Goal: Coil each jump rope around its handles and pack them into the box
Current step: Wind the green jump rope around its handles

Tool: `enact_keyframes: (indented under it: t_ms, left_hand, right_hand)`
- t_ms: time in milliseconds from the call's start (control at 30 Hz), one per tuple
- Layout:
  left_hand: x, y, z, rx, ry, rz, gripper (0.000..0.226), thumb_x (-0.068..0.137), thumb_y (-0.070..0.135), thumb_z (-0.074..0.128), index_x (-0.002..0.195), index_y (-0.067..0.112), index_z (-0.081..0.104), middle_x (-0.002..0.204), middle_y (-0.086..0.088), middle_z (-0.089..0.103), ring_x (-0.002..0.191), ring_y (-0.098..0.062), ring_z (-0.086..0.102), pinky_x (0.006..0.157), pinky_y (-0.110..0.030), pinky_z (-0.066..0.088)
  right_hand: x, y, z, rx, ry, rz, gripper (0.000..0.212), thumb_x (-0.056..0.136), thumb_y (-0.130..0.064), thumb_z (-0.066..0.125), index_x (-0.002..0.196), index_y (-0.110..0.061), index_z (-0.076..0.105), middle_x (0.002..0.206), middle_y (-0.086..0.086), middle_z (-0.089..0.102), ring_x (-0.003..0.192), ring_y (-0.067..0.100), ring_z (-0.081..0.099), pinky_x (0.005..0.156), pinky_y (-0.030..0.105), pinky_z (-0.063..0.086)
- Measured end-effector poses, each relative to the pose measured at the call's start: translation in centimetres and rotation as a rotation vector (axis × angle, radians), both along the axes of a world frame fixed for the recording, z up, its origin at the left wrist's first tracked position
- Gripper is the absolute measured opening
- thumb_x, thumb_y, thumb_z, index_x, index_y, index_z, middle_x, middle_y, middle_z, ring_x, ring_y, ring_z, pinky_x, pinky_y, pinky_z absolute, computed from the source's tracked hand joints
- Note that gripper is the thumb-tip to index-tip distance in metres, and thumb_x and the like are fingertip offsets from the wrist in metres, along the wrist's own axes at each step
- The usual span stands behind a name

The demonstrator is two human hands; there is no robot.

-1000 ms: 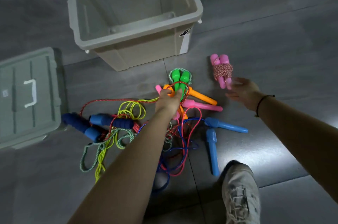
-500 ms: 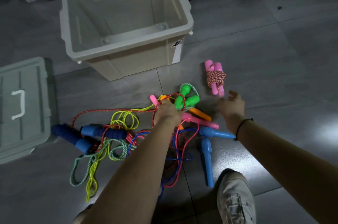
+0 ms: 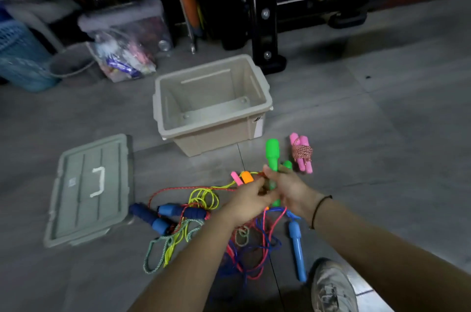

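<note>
Shoe: one pale shoe (image 3: 331, 288), nearest, cut off by the bottom edge.
Light blue handles (image 3: 297, 245): two, near right; one lies full length, the other is mostly hidden under the right wrist.
Loose ropes (image 3: 244, 245): a tangle of red, blue, yellow and teal cords under the forearms; too knotted to count.
Dark blue handles (image 3: 150, 218): two, left of the tangle.
Left hand (image 3: 248, 197): fingers curled in among the cords beside the right hand; what they grasp is blurred, so I cannot tell.
Right hand (image 3: 290, 188): clasped round the green handles (image 3: 272, 156), two; one stands upright, the other shows only its tip.
Orange handle (image 3: 247, 177): one tip, beside one pink tip (image 3: 236, 178).
Coiled pink rope (image 3: 301, 153): one wound bundle, on the floor just right of the box.
Lid (image 3: 76, 197): one, flat, far left.
Box (image 3: 211, 138): one, open, nothing inside.
Floor (image 3: 382, 146): grey tiles.
Room: dim and blurred; blue basket (image 3: 20, 56), plastic bag (image 3: 122, 56), black rack (image 3: 265, 18) at the far side.
</note>
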State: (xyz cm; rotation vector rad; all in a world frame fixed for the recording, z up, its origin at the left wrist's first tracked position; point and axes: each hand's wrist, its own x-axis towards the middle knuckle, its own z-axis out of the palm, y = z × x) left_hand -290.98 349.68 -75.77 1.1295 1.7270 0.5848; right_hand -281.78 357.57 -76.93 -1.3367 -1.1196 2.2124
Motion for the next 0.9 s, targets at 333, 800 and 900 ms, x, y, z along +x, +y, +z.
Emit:
enact_keyframes:
  t_ms: [333, 800, 900]
  left_hand:
    - [-3.7, -6.0, 18.9, 0.293, -0.148, 0.493, 0.011, 0.082, 0.011, 0.052, 0.081, 0.022, 0.057, 0.074, 0.000, 0.057, 0.063, -0.012, 0.052, 0.060, -0.025, 0.039]
    - [-5.0, -14.4, 24.8, 0.333, 0.269, 0.229, 0.026, 0.102, 0.028, 0.038, 0.109, 0.022, 0.063, 0.095, -0.001, 0.066, 0.071, -0.013, 0.058, 0.076, -0.032, 0.048]
    - [-5.9, -15.4, 26.6, 0.283, 0.441, 0.187, 0.030, 0.101, 0.028, 0.040, 0.120, 0.017, 0.061, 0.098, 0.003, 0.067, 0.062, -0.011, 0.057, 0.070, -0.029, 0.047]
  right_hand:
    - [1.7, -4.5, 23.6, 0.484, 0.120, 0.546, 0.007, 0.096, -0.013, 0.049, 0.096, -0.018, 0.053, 0.093, 0.003, 0.067, 0.058, 0.010, 0.056, 0.057, 0.026, 0.048]
    - [2.6, -11.3, 31.4, 0.630, -0.063, 0.361, 0.010, 0.090, -0.022, 0.054, 0.092, -0.029, 0.061, 0.079, -0.014, 0.055, 0.072, 0.003, 0.052, 0.071, 0.028, 0.039]
    - [3.9, -9.4, 31.7, 0.495, -0.143, 0.321, 0.013, 0.088, -0.037, 0.056, 0.088, -0.027, 0.065, 0.084, -0.009, 0.061, 0.078, 0.010, 0.056, 0.077, 0.035, 0.042]
